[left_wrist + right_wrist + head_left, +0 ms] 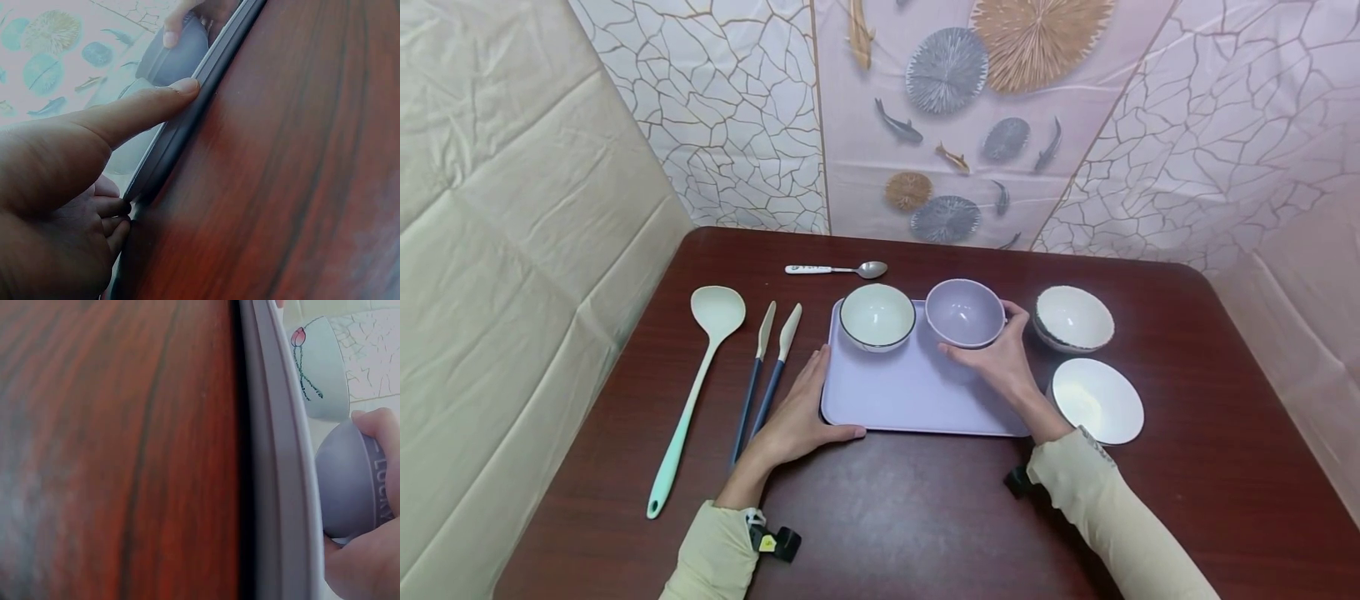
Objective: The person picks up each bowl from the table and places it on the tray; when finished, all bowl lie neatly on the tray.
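One tray (917, 408), long axis left-right, mid-frame. Purple bowl (964, 310), at the tray's upper right beside the white bowl (877, 315), lies up-left of the right hand (1002, 360) gripping it; left hand (797, 412), thumb and fingers apart, touches the lower-left corner.

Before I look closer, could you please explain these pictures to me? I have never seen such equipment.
No robot works here: you see a person's bare left hand and right hand. The wide picture comes from a head camera; the close ones come from wrist cameras. On the table lie a purple tray, a ladle, two knives and a spoon. A white bowl sits on the tray; two more bowls stand to the tray's right. The right hand grips a purple bowl; the left touches the tray's edge.
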The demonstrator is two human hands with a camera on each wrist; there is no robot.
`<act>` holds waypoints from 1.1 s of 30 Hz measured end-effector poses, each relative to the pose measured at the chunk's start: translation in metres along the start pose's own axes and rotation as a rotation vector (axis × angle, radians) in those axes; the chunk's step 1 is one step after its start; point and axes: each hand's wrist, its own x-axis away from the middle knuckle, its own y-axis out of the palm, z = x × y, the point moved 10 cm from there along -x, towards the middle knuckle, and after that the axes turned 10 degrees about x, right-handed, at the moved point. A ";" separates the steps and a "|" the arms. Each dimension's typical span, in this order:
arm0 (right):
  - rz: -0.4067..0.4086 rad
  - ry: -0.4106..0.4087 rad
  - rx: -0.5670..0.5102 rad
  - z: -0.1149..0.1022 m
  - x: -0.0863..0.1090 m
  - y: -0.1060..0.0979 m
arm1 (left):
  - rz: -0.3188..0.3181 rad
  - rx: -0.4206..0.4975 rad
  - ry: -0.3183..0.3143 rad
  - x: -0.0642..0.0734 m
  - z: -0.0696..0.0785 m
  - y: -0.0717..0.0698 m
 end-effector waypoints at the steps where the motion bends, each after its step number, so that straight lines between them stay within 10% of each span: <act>1: 0.000 0.001 0.003 0.001 0.000 0.001 | -0.001 0.001 0.000 0.000 0.000 0.000; 33: 0.060 -0.104 -0.036 -0.007 0.000 0.002 | 0.002 -0.008 -0.017 -0.001 -0.001 0.000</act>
